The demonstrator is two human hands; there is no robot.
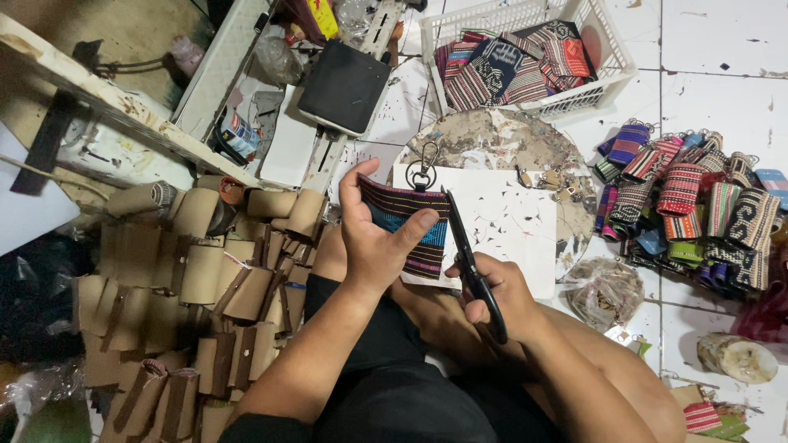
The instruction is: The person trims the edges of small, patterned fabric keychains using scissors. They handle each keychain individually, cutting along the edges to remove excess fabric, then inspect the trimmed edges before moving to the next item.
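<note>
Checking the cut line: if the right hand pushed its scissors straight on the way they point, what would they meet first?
The right hand aims the black scissors up along the striped woven pouch in the left hand; its right edge comes first, though depth is unclear.

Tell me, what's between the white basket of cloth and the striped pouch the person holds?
In the head view, a paint-splattered round board lies between the white basket and the striped pouch, plus the pouch's metal clasp.
</note>
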